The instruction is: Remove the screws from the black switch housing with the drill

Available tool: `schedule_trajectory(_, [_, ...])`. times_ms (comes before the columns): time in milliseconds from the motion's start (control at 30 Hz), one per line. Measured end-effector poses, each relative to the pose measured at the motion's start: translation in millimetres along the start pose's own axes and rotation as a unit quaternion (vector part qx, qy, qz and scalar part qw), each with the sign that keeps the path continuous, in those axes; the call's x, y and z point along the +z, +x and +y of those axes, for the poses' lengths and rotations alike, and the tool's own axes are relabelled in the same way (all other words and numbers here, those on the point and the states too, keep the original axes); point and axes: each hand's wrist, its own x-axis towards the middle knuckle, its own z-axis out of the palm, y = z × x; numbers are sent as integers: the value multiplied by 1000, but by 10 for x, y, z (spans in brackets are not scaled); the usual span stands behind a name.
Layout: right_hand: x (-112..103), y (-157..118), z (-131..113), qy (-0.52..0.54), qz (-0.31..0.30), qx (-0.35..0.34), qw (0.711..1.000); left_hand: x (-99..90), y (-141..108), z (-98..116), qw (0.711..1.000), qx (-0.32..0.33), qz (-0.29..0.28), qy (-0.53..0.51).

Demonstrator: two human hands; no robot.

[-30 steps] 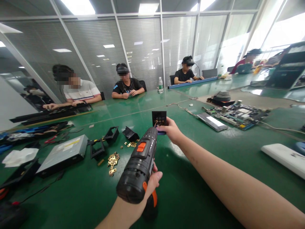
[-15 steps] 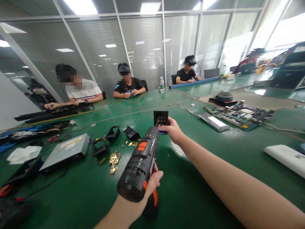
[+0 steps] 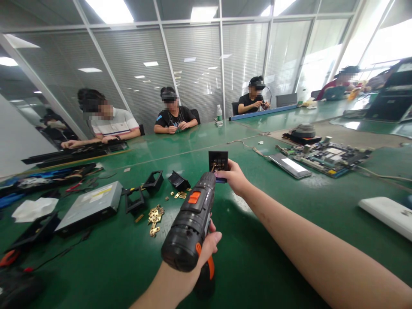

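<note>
My left hand (image 3: 208, 246) is wrapped round the handle of a black cordless drill (image 3: 193, 221) with orange parts. The drill points away from me, its bit meeting a small black plastic part (image 3: 218, 159) with brassy metal pieces on its face. That part is gripped at its right and lower edge by my right hand (image 3: 234, 176), held just above the green table. Whether the bit sits in a screw is too small to tell. Left of the drill lie loose brass plates (image 3: 155, 219) and several black plastic frames, one tilted frame (image 3: 178, 180) being closest to the drill.
A metal disc drive (image 3: 90, 206), white tissue (image 3: 34, 209) and tools lie at left. On the right are a circuit board (image 3: 330, 156), a flat silver-black device (image 3: 289, 165) and a white case (image 3: 386, 216). A bottle (image 3: 219, 116) stands at the back, where several people sit.
My hands, the drill and the black part keep nearly the same pose; the whole view has shifted slightly. At the back right, a seated person has raised their hands from the blue bar.
</note>
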Motion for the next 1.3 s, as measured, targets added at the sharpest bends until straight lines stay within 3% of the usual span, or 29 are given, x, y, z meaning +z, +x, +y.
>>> schedule_trajectory(433, [-2,3,-4,-11,0,0,1000,-18,19,-110,1000,4,-8,-9])
schedule_trajectory(1300, [16,-12,-29,-17,5,8,1000,-10,14,-94,1000,14,4,6])
